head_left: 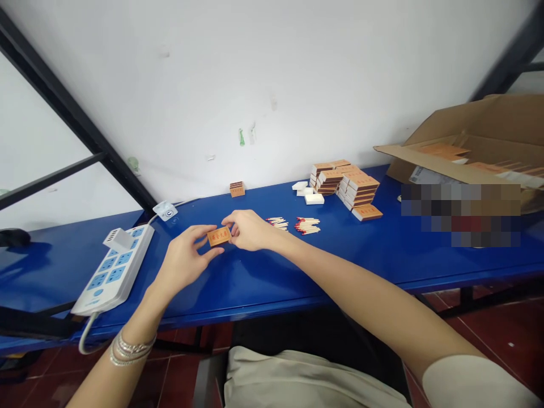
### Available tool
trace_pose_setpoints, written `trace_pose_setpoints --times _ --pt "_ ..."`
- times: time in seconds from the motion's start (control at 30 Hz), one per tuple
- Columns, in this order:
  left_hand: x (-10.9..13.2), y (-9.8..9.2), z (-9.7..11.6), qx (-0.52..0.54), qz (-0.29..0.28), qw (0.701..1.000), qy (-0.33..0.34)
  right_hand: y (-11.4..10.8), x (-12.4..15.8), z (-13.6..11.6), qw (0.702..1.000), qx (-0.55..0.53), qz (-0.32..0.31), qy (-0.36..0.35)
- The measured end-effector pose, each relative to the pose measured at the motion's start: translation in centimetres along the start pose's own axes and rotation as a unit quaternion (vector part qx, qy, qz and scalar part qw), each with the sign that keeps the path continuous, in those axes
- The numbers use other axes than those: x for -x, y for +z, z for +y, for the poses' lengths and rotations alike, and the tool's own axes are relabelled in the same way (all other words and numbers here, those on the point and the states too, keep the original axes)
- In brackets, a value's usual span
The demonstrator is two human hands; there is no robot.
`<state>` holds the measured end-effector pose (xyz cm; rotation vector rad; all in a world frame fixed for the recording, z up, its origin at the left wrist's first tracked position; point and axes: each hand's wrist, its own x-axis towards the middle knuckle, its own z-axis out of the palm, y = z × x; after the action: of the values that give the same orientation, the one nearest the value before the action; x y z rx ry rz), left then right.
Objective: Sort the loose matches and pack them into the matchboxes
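Beige cloth point(297, 377) lies across our lap, nearest to us, with a pale sleeve point(471, 379) on our right arm and silvery bracelets point(127, 350) on our left wrist. Over the blue table point(263, 286) we hold one matchbox point(219, 236) between both hands, its printed orange face towards us. Our left hand point(187, 255) grips its left end, thumb below and fingers above; our right hand point(249, 229) is closed narrowly at the right end, its fingertips partly hidden.

Just past our right wrist lie two small heaps of red-tipped matches point(307, 226), side by side but apart. Behind them we see a few little white trays point(314, 199), beside a stack of matchboxes point(357, 184) with one box flat at its front. Near the wall point(297, 73) stands a small group of boxes point(237, 190). On our left a white power strip point(117, 275) slants along the table, an adapter point(120, 240) on it; at far right sits an open carton point(459, 170).
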<state>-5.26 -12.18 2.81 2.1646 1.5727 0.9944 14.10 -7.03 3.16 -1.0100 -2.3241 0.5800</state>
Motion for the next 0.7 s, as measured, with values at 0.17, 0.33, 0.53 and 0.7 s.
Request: trace_pose_setpoints --times 0.17,0.33,0.53,0.7 --pt "-3.5 0.7 1.4 0.080 -0.048 0.995 -0.026 -2.9 0.7 1.2 1.000 0.010 0.027 0.007" --pt "-6.3 1.4 4.0 0.123 -0.155 0.980 0.022 -7.7 7.6 2.9 0.998 0.016 0.057 0.020" --pt "-9.8 2.3 1.7 0.015 -0.078 0.995 0.058 -15.0 19.2 10.7 0.966 0.065 0.186 0.168" --pt "-10.6 2.8 -2.5 -0.095 -0.066 0.993 0.017 -17.2 21.8 15.5 0.949 0.099 0.194 0.228"
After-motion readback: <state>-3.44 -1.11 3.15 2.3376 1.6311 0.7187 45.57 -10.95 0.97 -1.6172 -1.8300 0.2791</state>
